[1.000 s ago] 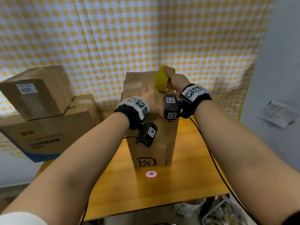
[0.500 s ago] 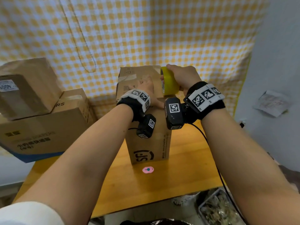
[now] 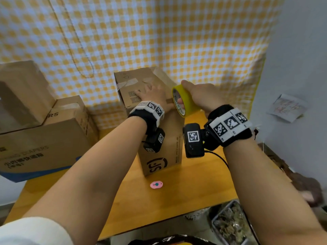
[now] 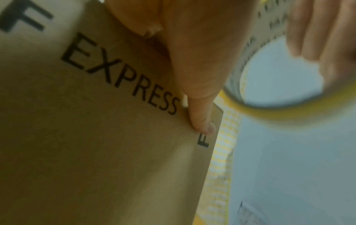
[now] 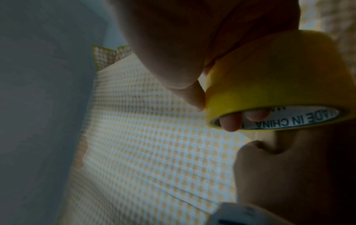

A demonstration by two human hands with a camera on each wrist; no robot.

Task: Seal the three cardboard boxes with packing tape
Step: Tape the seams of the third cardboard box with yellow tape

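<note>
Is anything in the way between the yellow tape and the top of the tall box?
Nothing separate blocks it. The tape roll, gripped by the right hand, sits right at the near right edge of the tall box. Only the left hand lies flat on the box top beside it.

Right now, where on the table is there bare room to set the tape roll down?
Bare wood shows on the table right of the tall box, crossed by a black cable, and along the near edge beyond the pink cutter. The left side is crowded by two stacked boxes.
</note>
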